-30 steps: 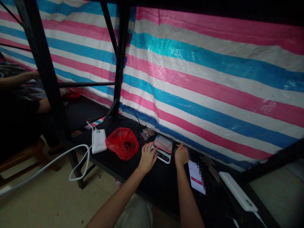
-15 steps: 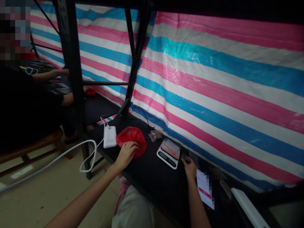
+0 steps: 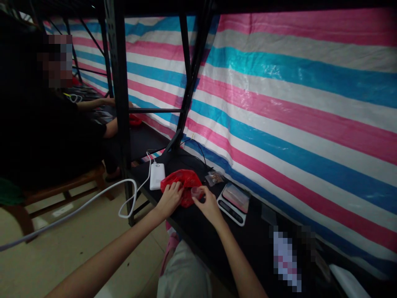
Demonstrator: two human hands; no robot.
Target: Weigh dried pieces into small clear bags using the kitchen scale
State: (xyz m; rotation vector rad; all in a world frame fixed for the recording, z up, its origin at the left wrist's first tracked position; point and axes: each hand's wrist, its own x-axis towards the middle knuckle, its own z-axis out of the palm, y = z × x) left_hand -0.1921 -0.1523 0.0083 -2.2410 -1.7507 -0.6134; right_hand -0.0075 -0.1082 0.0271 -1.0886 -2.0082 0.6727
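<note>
Right hand [image 3: 208, 204] has moved from scale's right side to red bag [image 3: 189, 177]; left hand [image 3: 171, 200] stays there. Bag near front edge of worktop [image 3: 195, 227], toward left end, no clear long axis. Left hand curled over bag's near-left rim — anything gripped, cannot tell. Right hand pinches small clear cup [image 3: 196, 192] at bag's right side. Scale [image 3: 235, 203] farther right; packet [image 3: 214, 178] by back edge.

Right hand [image 3: 210, 208] and clear cup [image 3: 195, 191] now at red bag [image 3: 188, 177].
</note>
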